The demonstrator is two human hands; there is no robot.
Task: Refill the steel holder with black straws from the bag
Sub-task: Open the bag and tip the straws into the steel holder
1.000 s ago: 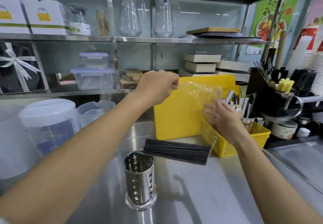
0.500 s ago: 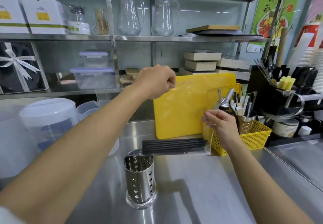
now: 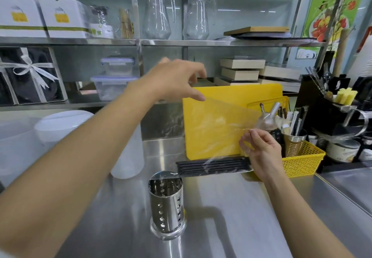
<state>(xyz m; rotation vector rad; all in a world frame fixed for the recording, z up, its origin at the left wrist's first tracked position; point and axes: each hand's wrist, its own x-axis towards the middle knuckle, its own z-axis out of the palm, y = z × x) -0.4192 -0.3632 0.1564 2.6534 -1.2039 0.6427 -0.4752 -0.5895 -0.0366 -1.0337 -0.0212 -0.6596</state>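
Note:
A perforated steel holder (image 3: 166, 203) stands upright and empty on the steel counter (image 3: 241, 227). Just behind it a bundle of black straws (image 3: 211, 165) lies flat on the counter, in the bottom of a clear plastic bag (image 3: 221, 121). The bag stretches up from the straws, between my two hands. My left hand (image 3: 173, 80) hovers high over the bag's upper left corner with fingers spread; the bag's edge reaches its fingertips. My right hand (image 3: 263, 151) pinches the bag's right edge above the straws' right end.
A yellow cutting board (image 3: 231, 94) leans upright behind the bag. A yellow basket (image 3: 302, 161) with utensils sits to the right of my right hand. White tubs (image 3: 60, 125) and a white bottle (image 3: 128, 157) stand at left. Shelves with jugs and boxes rise behind.
The straws have come down from a tilted hang to lie flat on the counter. My left hand went from a fist to spread fingers. My right hand dropped lower along the bag.

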